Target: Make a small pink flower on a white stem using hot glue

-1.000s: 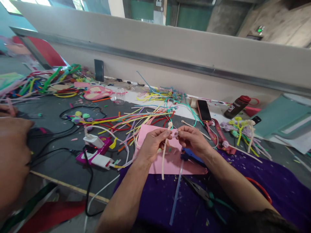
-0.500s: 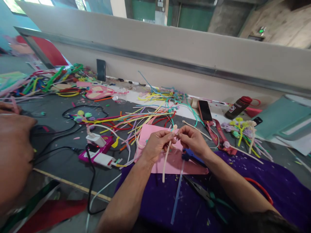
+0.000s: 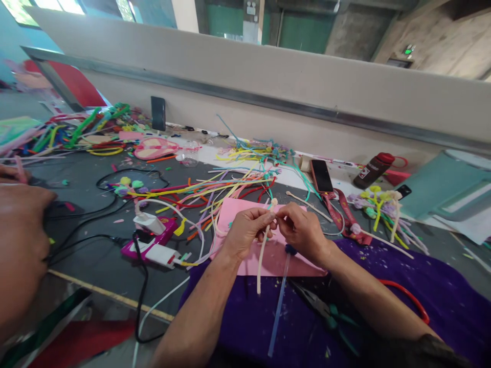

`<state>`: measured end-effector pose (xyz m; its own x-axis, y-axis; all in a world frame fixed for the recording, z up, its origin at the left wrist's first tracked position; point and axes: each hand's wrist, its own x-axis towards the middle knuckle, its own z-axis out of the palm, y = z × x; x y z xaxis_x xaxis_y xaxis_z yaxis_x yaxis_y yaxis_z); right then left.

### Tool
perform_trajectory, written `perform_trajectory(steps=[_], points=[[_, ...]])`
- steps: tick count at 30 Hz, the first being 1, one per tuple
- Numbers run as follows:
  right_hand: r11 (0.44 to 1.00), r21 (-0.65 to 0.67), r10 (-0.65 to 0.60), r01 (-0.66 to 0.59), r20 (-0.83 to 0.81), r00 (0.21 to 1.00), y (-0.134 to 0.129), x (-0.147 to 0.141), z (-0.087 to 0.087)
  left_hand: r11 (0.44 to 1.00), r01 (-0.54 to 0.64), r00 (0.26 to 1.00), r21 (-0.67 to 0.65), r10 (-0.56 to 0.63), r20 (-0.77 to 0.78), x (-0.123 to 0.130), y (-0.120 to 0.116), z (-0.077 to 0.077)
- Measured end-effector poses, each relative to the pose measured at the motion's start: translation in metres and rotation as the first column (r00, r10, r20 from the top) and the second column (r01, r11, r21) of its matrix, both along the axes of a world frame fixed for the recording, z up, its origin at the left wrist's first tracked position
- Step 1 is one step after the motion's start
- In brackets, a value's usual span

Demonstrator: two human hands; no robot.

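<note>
My left hand [image 3: 247, 230] is pinched around a cream pipe cleaner [image 3: 261, 268], whose straight end hangs down over a pink sheet [image 3: 291, 263]. A small curled cream knob [image 3: 273, 203] shows just above the fingertips. My right hand [image 3: 303, 227] is closed, thumb and fingertips meeting those of the left; whatever they pinch is too small to make out. Beneath the right hand sits a blue glue gun [image 3: 290, 249], mostly hidden, with a translucent glue stick [image 3: 279, 312] pointing towards me. Pliers with green handles [image 3: 322, 308] lie on the dark purple cloth [image 3: 245, 317].
Many coloured pipe cleaners [image 3: 215, 186] spread behind the pink sheet. A magenta power strip [image 3: 169, 230] with cables stands left. A phone [image 3: 321, 176], a bottle [image 3: 374, 171] and a pipe-cleaner bunch [image 3: 379, 204] are at right. Another person's hand [image 3: 25, 225] reaches in at left.
My right hand has turned and shifted slightly, now covering more of the blue glue gun. The left hand keeps its pinch on the cream pipe cleaner. The view has tilted a little.
</note>
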<state>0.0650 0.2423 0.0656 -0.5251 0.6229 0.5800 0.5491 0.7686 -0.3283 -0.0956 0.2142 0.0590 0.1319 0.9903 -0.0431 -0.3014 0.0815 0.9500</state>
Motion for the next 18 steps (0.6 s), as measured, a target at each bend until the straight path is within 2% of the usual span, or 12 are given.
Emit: perform_trajectory(steps=[3, 6, 8, 11, 13, 15, 18], points=[[0.999, -0.04, 0.031, -0.034, -0.057, 0.998, -0.0009, 0.0001, -0.0004, 1.0, 0.018, 1.0, -0.01, -0.018, 0.005, 0.0, 0.0004, 0.0008], [0.968, -0.231, 0.045, -0.094, -0.208, 0.977, -0.0032, -0.0008, 0.0032, 0.999, 0.008, 0.999, -0.036, -0.007, 0.039, 0.0016, 0.0002, 0.0019], [0.895, -0.41, 0.023, -0.174, -0.347, 0.937, -0.0034, -0.0023, 0.0059, 0.999, -0.018, 0.998, -0.04, 0.021, 0.062, 0.0031, -0.0005, 0.0029], [0.691, -0.637, -0.026, -0.34, -0.493, 0.87, -0.0013, -0.0055, 0.008, 0.998, -0.055, 0.996, -0.017, 0.056, 0.07, 0.0046, -0.0014, 0.0039], [0.564, -0.713, -0.032, -0.417, -0.524, 0.851, 0.0004, -0.0071, 0.008, 0.997, -0.071, 0.996, 0.008, 0.071, 0.06, 0.0047, -0.0015, 0.004], [0.506, -0.735, -0.039, -0.451, -0.542, 0.84, 0.0014, -0.0076, 0.0077, 0.996, -0.082, 0.995, 0.018, 0.081, 0.052, 0.0045, -0.0014, 0.0038], [0.492, -0.733, -0.057, -0.469, -0.565, 0.823, 0.0025, -0.0062, 0.0071, 0.998, -0.069, 0.996, -0.002, 0.069, 0.049, 0.0041, -0.0016, 0.0042]])
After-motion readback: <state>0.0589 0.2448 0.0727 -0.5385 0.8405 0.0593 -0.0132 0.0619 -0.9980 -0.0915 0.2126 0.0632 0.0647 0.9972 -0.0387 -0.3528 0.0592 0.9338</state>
